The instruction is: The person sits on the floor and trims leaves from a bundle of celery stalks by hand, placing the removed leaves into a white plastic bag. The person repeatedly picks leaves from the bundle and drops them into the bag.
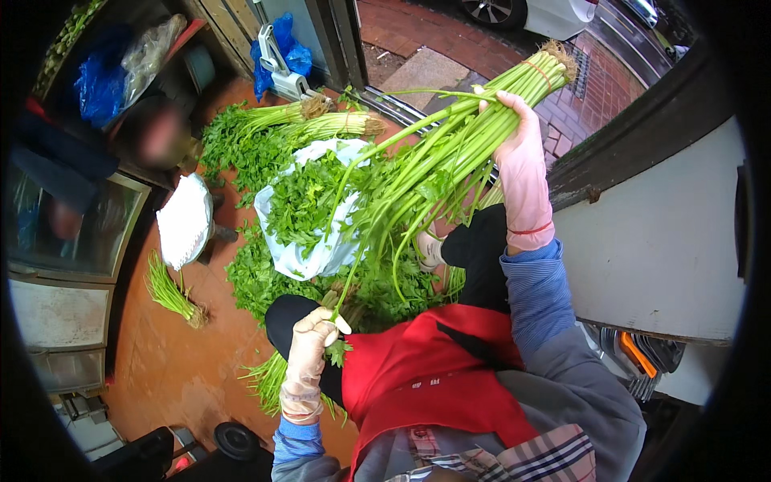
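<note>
My right hand [516,120], in a pale glove, holds up a bunch of leafy Chinese celery [452,147]. A band binds the bunch near its roots, which point to the upper right; the leaves hang lower left. My gloved left hand [314,340] is closed on the leafy end of a single celery stalk [348,274] by my knee. Behind the raised bunch stands a pale plastic bag [289,260] filled with loose green leaves [301,196]. More banded bunches [337,125] lie beyond it with roots to the right. Leafy greens [259,280] also cover the floor around the bag.
A stool with a white cover [185,223] stands at left, near a small bunch of trimmed stems [171,292]. More stems [268,379] lie by my left knee. A door sill [391,102] opens onto brick paving. A white panel [650,241] rises at right.
</note>
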